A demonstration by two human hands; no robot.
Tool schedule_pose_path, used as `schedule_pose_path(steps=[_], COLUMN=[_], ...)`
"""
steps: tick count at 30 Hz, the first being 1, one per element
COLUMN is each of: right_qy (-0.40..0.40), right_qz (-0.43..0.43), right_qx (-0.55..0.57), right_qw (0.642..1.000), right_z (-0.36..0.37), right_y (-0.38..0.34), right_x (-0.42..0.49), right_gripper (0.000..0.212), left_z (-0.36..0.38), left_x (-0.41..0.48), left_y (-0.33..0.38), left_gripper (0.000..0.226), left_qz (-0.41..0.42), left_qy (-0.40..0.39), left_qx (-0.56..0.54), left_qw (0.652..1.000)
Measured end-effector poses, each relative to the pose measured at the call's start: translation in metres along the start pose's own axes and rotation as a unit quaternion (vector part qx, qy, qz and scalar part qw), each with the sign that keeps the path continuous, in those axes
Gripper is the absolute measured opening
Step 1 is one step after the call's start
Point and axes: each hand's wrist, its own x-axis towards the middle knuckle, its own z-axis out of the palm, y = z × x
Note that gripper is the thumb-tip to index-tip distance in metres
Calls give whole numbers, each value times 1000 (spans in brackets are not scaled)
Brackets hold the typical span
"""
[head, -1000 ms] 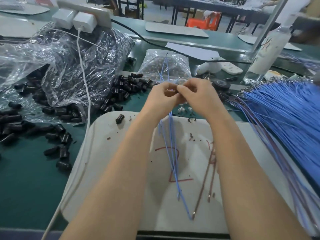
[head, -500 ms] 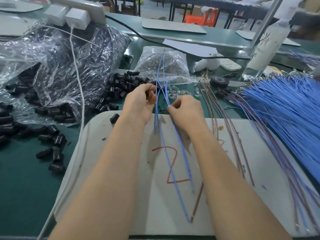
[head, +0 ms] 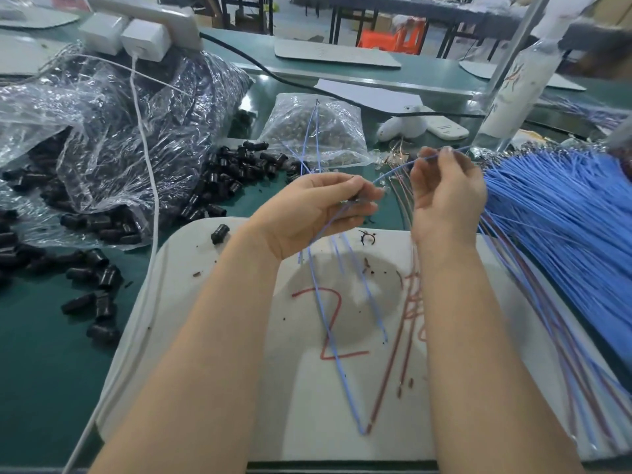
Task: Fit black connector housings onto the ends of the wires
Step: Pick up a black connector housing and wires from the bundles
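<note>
My left hand point(head: 318, 206) is held above the white pad point(head: 205, 302), its fingers curled round a small black connector housing point(head: 352, 199) and several blue wires point(head: 328, 323) that hang down onto the pad. My right hand point(head: 444, 196) pinches a single blue wire point(head: 393, 169) that arcs over to the left hand. Loose black housings point(head: 225, 186) are heaped to the left, and one lone housing point(head: 219, 233) lies on the pad's corner.
A thick bundle of blue wires point(head: 561, 213) fans across the right side. Crumpled clear plastic bags point(head: 113, 131) cover the left, with a small bag of metal parts point(head: 318, 131) behind. A white charger cable point(head: 147, 172) crosses the green table point(head: 51, 354). Red-brown wires point(head: 407, 323) lie on the pad.
Both hands have lifted from the pad and moved right. My right hand now pinches a single blue wire drawn out near the bundle; my left still grips the wires.
</note>
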Motion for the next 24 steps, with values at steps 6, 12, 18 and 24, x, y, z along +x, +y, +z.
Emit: schedule_pose_path(steps=[6,12,18,24], right_qy=[-181,-162,-65,-64], right_qz=[111,67,-29,-29], right_qx=[-263,-305,-235,-156], right_qw=[941,936,969,985], right_z=[4,4,7,5], right_y=[15,23,22,18], right_x=[-9,-10,-7,-7], right_gripper=[22,8,17,17], left_z=[0,2,-9,-11], left_x=[5,8,8,9], left_y=[-3,-9,-3,-1], left_gripper=[17,11,20,22], left_qz=[57,35,-18,-23], left_qy=[87,124,191,188], left_qx=[-32,51,-145,-290], left_qw=[994,990,971,938])
